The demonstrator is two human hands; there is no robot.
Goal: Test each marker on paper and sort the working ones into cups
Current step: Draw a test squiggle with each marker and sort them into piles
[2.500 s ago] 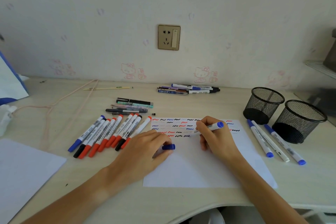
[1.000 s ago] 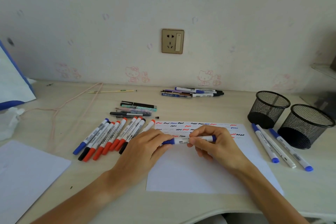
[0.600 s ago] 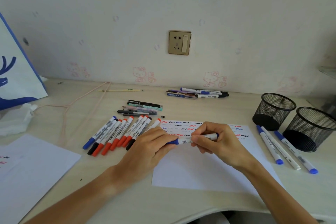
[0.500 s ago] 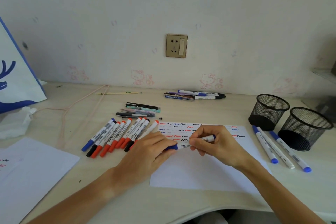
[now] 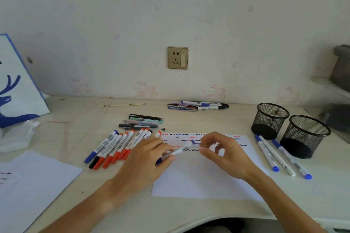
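Marker [image 5: 177, 152] lies slanted above the paper [image 5: 204, 179], pinched by the left hand [image 5: 145, 159]. Right hand [image 5: 225, 155], at its 3 o'clock, pinches the blue end; motion blur hides detail.

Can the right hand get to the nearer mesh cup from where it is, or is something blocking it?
Probably yes. The right hand has bare paper and desk between it and the nearer mesh cup; only three markers lie flat in front, easily passed over.

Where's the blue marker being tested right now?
Head view, center: the blue marker is held by the left hand over the test paper, its far end at the right hand, right of the marker row.
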